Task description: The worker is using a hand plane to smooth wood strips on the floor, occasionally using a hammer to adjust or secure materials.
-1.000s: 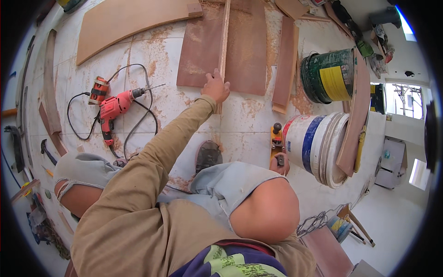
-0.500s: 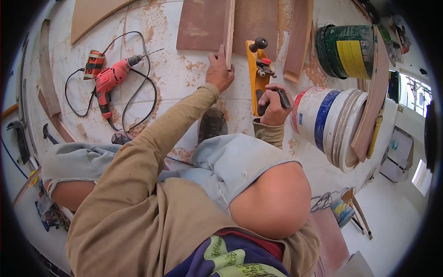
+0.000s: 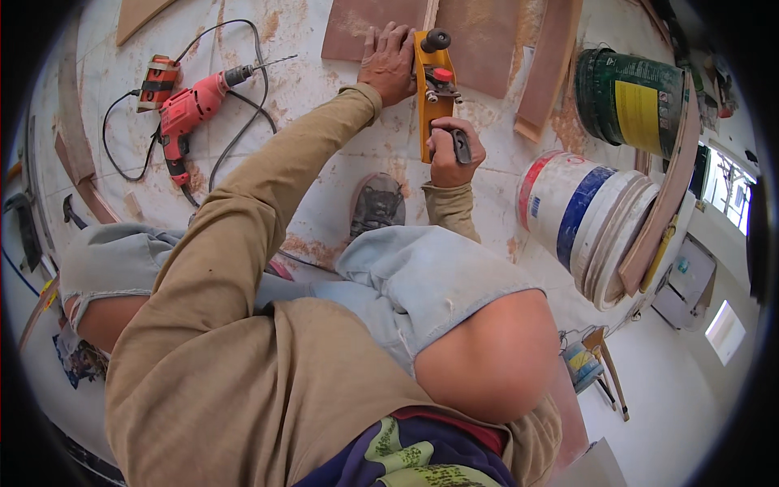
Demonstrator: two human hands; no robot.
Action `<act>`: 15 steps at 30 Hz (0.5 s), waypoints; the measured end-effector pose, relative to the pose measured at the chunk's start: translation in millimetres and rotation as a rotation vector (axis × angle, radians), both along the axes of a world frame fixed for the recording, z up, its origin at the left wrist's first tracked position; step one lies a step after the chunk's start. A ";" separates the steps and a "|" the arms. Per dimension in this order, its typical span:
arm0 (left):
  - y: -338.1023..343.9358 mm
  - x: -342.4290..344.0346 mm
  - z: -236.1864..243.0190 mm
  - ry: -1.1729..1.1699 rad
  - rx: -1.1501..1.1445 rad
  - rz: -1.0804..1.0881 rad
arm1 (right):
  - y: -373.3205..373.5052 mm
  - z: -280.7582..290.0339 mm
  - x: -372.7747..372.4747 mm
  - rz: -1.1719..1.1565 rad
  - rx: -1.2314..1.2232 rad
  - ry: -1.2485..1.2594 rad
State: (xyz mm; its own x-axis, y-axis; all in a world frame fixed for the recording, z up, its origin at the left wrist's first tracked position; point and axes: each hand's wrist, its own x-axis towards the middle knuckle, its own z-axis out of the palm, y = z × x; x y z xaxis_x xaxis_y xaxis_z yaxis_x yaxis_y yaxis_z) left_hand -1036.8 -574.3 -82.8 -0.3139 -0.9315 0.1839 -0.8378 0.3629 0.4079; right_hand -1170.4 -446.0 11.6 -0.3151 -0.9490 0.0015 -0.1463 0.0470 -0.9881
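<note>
While my right hand (image 3: 457, 161) wraps the rear handle (image 3: 463, 146) of the yellow hand plane (image 3: 423, 99), left of the white bucket (image 3: 580, 219), my left hand (image 3: 388, 65) lies loosely spread at the brown board (image 3: 344, 36), farther left; remotely, I'd keep the plane level, that hand clear.

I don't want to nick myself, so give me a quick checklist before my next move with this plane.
1. Right hand on the plane's rear handle: ok, fingers wrapped around it.
2. Left hand well away from the plane: not ok, it is right beside the front half.
3. Blade seated on the wood: cannot tell, the plane's underside is hidden.
4. Drill out of the way: ok, it lies to the left, apart from both hands.
5. Floor free of sawdust: not ok, it is scattered over the tiles.
</note>
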 end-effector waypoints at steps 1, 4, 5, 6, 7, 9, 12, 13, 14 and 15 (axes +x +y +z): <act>-2.3 -4.3 4.3 -0.093 -0.022 0.032 | -2.1 0.2 -0.4 0.002 0.008 0.005; -6.6 -14.4 -0.6 -0.122 0.017 0.067 | -2.9 2.3 -1.1 0.028 0.068 -0.047; -6.0 -12.0 -3.3 -0.121 0.024 0.068 | 4.5 3.1 3.0 0.030 0.069 -0.006; -4.8 -12.9 -7.8 -0.168 0.016 0.058 | 14.9 2.5 2.4 0.031 0.067 0.041; -7.8 -12.4 -10.7 -0.220 0.000 0.050 | 30.4 0.0 1.9 0.033 0.065 0.043; -5.1 -15.5 -10.5 -0.182 0.017 0.049 | 54.0 -3.8 0.7 0.058 -0.001 0.189; -6.0 -10.5 -8.0 -0.191 0.028 0.055 | 21.0 -9.8 7.0 0.005 -0.055 0.147; -5.0 -7.4 -7.9 -0.233 0.015 0.052 | -11.1 -8.8 9.4 0.004 -0.023 0.105; -5.6 -8.7 -5.6 -0.229 0.013 0.041 | -54.4 -16.1 8.2 -0.007 -0.101 0.089; -7.8 -8.8 -2.9 -0.134 0.011 0.047 | -97.0 -18.1 4.7 -0.006 -0.073 0.098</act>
